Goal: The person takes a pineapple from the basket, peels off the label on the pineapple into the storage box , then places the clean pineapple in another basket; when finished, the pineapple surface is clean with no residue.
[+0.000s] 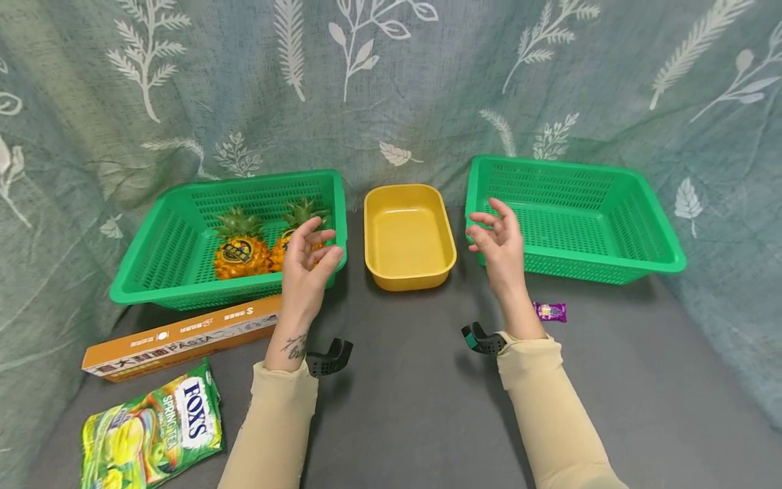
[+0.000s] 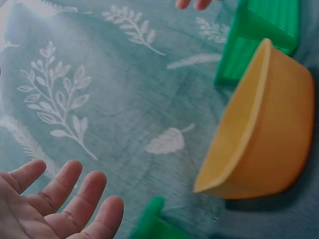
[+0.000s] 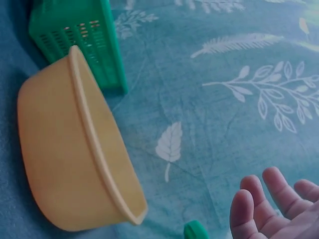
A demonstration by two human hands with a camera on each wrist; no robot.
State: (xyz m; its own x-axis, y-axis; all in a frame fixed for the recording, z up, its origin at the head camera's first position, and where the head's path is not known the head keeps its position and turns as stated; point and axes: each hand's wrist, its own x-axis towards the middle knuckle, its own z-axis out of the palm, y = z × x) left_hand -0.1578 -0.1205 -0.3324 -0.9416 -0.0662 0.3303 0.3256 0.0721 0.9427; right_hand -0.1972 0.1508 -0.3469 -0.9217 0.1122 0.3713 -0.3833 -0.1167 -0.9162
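Observation:
My left hand (image 1: 308, 272) is raised over the right end of the left green basket (image 1: 137, 272), its fingers loosely bent and nothing in them. Two orange pineapples, the left one (image 1: 241, 257) in plain sight and the other (image 1: 277, 252) partly behind my hand, lie in that basket. My right hand (image 1: 504, 251) hovers at the near left corner of the right green basket (image 1: 666, 251), also holding nothing. Between the hands stands a yellow tub (image 1: 411, 275) with bare insides. In both wrist views the fingers (image 2: 82, 199) are relaxed and spread apart.
An orange pasta box (image 1: 183, 337) lies in front of the left basket. Nearer me on the left is a green FOX'S candy bag (image 1: 153, 431). A small purple packet (image 1: 551, 312) lies in front of the right basket. A patterned curtain (image 1: 391, 88) hangs behind everything.

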